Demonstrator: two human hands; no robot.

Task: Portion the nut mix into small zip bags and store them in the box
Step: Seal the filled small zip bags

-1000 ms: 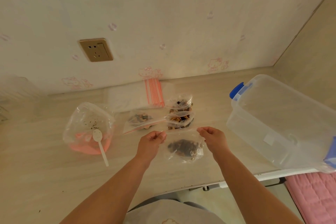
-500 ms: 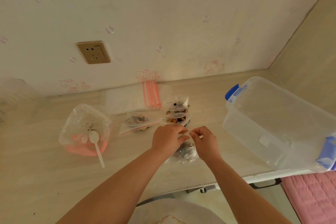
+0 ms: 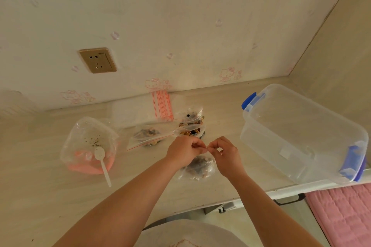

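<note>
A small zip bag of nut mix (image 3: pixel 199 167) hangs just above the counter, and both hands pinch its top edge. My left hand (image 3: pixel 183 151) and my right hand (image 3: pixel 224 153) sit close together, fingertips nearly touching. Behind them lie three filled small bags: one flat (image 3: pixel 147 135), and two stacked (image 3: pixel 191 124). A large, nearly empty clear bag with a pink base (image 3: pixel 90 146) stands at the left, with a white spoon (image 3: pixel 102 160) resting on it. The clear storage box with blue latches (image 3: pixel 301 136) stands at the right, lidless and empty.
A stack of unused red-striped zip bags (image 3: pixel 162 106) lies against the wall. A gold wall socket (image 3: pixel 97 60) is above the counter at left. The counter's front edge (image 3: pixel 220 202) runs just below my arms. A pink quilted cloth (image 3: pixel 345 212) shows at lower right.
My hands, first spread at the bag's two top corners, have come together at the middle of its top edge. The bag now hangs bunched below them.
</note>
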